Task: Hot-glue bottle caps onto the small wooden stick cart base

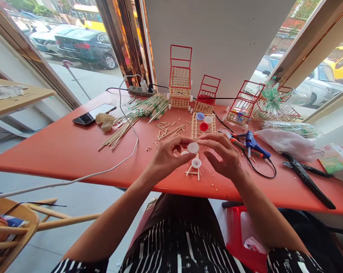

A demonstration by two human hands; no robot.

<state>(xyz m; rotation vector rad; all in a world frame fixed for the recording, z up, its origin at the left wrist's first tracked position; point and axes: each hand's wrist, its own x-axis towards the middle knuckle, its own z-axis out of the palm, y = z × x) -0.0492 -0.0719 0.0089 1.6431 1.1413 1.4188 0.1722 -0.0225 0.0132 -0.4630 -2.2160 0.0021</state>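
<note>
Both of my hands hold one white bottle cap [193, 147] above the red table [74, 151]. My left hand [168, 154] pinches its left edge and my right hand [221, 154] pinches its right edge. Just below them lies a small stick frame [194, 171] with a second white cap [196, 163] on it. Another white cap [184, 153] shows partly behind my left fingers.
A blue glue gun [252, 144] and pliers [241, 145] lie to the right, black scissors [308, 176] further right. A flat stick grid with caps [202, 123], several red-and-wood stick carts [180, 81], stick bundles [137, 113], a phone [93, 113] and a white cable [103, 170] occupy the table.
</note>
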